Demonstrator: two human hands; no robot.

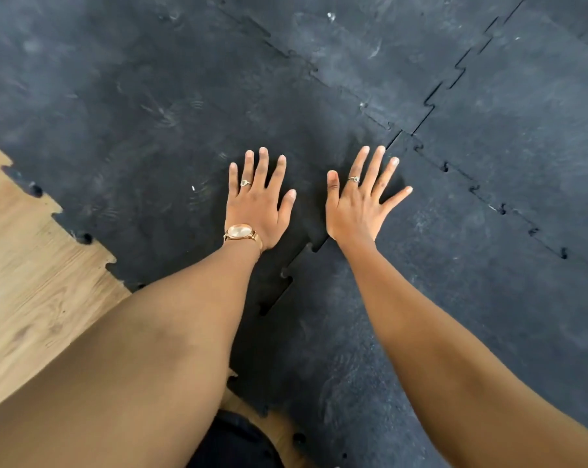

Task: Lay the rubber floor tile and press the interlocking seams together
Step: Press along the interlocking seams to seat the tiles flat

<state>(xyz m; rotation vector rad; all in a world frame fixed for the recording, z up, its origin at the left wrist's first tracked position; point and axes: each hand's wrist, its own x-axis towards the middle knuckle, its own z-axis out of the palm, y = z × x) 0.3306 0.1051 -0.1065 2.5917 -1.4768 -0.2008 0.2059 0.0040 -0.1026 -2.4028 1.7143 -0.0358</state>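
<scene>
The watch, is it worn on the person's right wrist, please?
No, the watch sits on the wrist of the left hand, while the right hand has a bare wrist.

— Where are the hands lying?
— Left hand (257, 201) and right hand (360, 197) are lying flat on the tiles, either side of the seam (287, 285).
— And the wood floor (32, 298)?
— Lying left of the left tile (134, 130).
</scene>
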